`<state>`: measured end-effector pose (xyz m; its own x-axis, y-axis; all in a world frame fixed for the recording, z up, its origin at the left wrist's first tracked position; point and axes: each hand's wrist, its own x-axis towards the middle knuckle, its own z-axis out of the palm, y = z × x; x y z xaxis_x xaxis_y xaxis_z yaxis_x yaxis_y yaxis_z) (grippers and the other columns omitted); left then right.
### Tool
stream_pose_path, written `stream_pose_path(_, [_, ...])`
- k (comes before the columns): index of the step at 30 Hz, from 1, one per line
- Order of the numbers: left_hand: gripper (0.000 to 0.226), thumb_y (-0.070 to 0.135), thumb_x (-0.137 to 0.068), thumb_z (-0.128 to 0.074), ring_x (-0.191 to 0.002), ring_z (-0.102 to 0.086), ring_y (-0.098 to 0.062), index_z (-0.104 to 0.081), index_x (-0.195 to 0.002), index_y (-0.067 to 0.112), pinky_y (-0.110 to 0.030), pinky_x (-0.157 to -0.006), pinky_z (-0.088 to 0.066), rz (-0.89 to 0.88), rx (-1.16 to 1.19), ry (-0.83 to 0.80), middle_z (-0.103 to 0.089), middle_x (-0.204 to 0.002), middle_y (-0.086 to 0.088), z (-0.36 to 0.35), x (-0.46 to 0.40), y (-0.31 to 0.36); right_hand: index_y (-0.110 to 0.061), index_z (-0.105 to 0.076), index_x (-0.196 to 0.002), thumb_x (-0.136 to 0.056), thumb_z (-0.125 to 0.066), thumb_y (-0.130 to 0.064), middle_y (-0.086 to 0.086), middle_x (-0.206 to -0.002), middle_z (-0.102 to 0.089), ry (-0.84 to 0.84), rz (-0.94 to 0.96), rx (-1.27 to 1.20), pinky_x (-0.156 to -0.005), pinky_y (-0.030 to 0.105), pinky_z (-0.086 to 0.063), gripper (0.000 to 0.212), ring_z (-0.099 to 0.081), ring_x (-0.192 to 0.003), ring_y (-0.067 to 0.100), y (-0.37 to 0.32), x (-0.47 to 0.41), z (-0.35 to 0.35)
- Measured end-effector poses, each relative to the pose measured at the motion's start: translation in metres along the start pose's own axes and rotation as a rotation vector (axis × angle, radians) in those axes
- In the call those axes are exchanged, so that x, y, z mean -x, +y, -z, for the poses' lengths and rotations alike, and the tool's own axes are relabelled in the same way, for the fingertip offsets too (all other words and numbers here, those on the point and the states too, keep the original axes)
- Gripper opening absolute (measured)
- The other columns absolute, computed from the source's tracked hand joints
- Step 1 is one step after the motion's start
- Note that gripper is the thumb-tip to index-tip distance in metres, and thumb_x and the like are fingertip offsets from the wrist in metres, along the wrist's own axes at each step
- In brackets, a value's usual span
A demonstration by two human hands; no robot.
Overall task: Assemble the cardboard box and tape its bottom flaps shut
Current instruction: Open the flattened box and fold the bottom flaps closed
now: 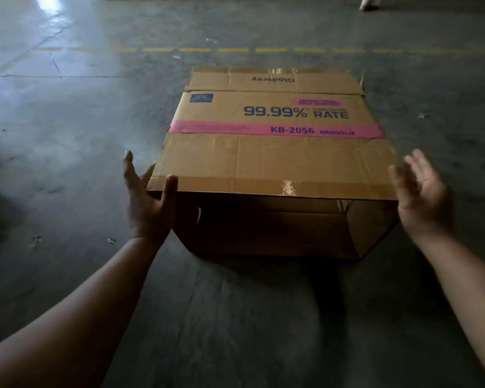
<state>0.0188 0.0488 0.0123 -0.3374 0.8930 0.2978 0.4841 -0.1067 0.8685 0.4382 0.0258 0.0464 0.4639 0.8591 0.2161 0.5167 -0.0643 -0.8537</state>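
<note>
A brown cardboard box lies on its side on the concrete floor, its open end facing me. Blue print and a pink band run across its upper panel, and old clear tape shines along the near flap's edge. My left hand holds the near left corner of that flap, thumb on top and fingers spread along the side. My right hand hovers just off the flap's near right corner, fingers spread and blurred, touching nothing that I can see. No tape roll is in sight.
Grey concrete floor surrounds the box on all sides. A dashed yellow line crosses the floor beyond the box. A person's foot shows at the top edge. Small scraps of litter lie scattered about.
</note>
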Motion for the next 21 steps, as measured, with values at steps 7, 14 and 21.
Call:
stream_pose_path(7, [0.064,0.033,-0.086,-0.068,-0.103,-0.058,-0.009,-0.043,-0.141,0.013,-0.018,-0.077,-0.048,0.157,-0.07,-0.169,-0.058,-0.117,0.006,-0.008,0.03,-0.023,-0.005,-0.057,-0.123,-0.08,-0.059,-0.053,0.017,-0.106,-0.061,-0.061,-0.309,0.144,-0.081,0.04,-0.04,0.064,-0.057,-0.1,0.035,0.042,0.047,-0.017])
stream_pose_path(14, [0.032,-0.005,-0.089,-0.054,-0.101,-0.064,-0.025,-0.064,-0.11,0.017,-0.033,-0.08,-0.051,0.387,-0.22,-0.377,-0.067,-0.101,0.0,-0.012,0.021,-0.055,0.005,-0.051,-0.126,-0.099,-0.046,-0.027,0.03,-0.129,-0.052,-0.257,-0.464,0.361,-0.1,0.045,-0.033,0.041,-0.048,-0.118,0.046,0.077,0.037,-0.027])
stream_pose_path(21, [0.019,0.015,-0.086,-0.055,-0.089,-0.067,-0.028,-0.063,-0.103,0.016,-0.05,-0.079,-0.058,0.137,-0.187,-0.18,-0.07,-0.097,-0.008,-0.002,-0.018,-0.015,0.013,-0.057,-0.117,-0.093,-0.051,-0.001,0.03,-0.118,-0.059,-0.114,-0.302,0.353,-0.077,0.037,-0.036,0.028,-0.054,-0.108,0.045,0.021,0.0,-0.013])
